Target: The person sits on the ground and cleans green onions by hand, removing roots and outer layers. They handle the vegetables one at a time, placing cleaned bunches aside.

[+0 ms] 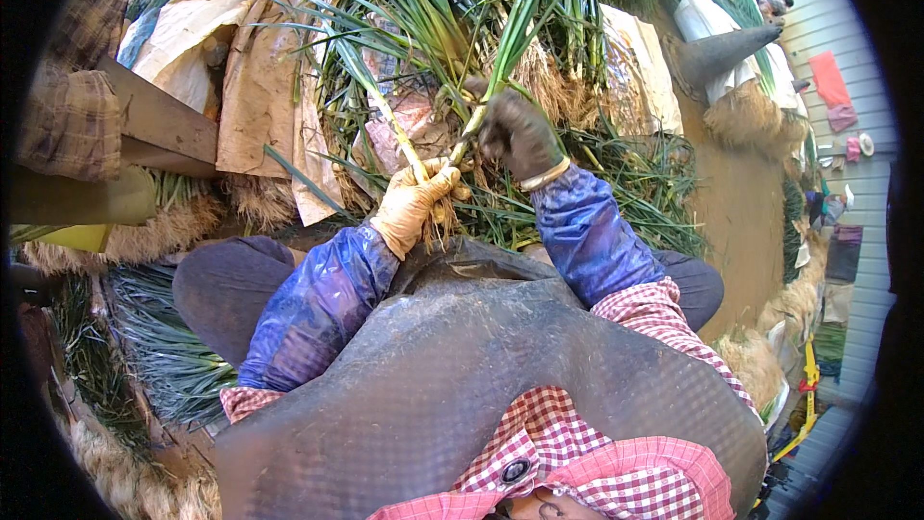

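Note:
My left hand (pixel 413 208), in a pale yellow rubber glove, grips two green onion stalks near their roots; the stringy roots (pixel 438 225) hang below its fingers. One stalk (pixel 390 119) leans up to the left, its leaves among the pile behind. The other stalk (pixel 471 126) leans up to the right. At that right stalk is my right hand (pixel 518 133), in a dark, soiled glove, its fingers curled against the stem; how firmly they hold it cannot be seen. Loose leaves and peeled strips (pixel 498 206) lie beneath both hands.
A heap of green onions (pixel 548 72) with roots lies ahead, beside stained sacking (pixel 263 87). Rooted bundles (pixel 173 231) lie left, near another person's plaid sleeve (pixel 79 123). A dark apron (pixel 462 347) covers my lap. Bare floor (pixel 743 224) and more bundles (pixel 754 115) are at right.

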`<move>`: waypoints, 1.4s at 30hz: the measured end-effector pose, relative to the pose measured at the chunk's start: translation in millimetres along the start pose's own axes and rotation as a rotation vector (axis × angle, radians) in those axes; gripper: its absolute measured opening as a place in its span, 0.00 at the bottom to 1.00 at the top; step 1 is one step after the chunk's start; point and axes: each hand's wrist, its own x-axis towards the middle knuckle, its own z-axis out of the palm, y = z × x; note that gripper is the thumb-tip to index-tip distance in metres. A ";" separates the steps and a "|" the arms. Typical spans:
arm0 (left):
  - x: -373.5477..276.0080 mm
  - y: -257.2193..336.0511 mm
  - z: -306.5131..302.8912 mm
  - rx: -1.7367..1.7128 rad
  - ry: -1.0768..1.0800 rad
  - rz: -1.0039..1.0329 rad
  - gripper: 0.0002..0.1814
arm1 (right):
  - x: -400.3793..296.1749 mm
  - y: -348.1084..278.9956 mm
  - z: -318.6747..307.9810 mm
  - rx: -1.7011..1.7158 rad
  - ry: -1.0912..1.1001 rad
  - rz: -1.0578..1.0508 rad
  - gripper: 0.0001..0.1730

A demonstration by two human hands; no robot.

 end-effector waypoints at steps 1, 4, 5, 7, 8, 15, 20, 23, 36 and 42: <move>-0.5 -0.5 0.5 0.010 0.025 -0.007 0.14 | 3.8 0.8 -3.6 0.131 -0.019 -0.057 0.21; -1.8 -1.3 0.1 0.071 0.027 0.021 0.16 | 16.7 4.5 -8.0 0.358 0.102 0.053 0.15; -1.5 -2.3 0.1 0.076 0.018 0.043 0.16 | 18.2 6.3 -7.7 0.323 0.071 0.049 0.14; -0.9 -3.5 -2.3 0.039 0.019 0.051 0.16 | 17.0 11.8 -4.6 0.107 0.033 0.024 0.12; -0.1 -4.3 -3.3 0.028 0.019 0.048 0.16 | 13.6 16.0 -2.2 0.143 0.018 0.064 0.12; 4.1 -1.2 -14.3 -0.218 -0.098 0.093 0.20 | -21.0 61.0 -11.7 0.253 0.093 0.250 0.11; 3.4 2.9 -16.8 -0.330 -0.191 0.015 0.24 | -38.1 79.2 -42.5 0.460 0.346 0.378 0.25; 2.2 2.4 -14.8 -0.373 -0.245 -0.076 0.26 | -32.3 77.5 -31.4 0.531 -0.035 0.374 0.44; -1.6 -19.0 -7.4 -0.142 0.045 -0.008 0.09 | -10.5 36.8 17.5 -0.060 -0.017 0.171 0.15; -6.1 -13.2 -12.1 -0.184 -0.029 -0.018 0.12 | -6.8 46.1 8.8 -0.421 0.000 0.028 0.11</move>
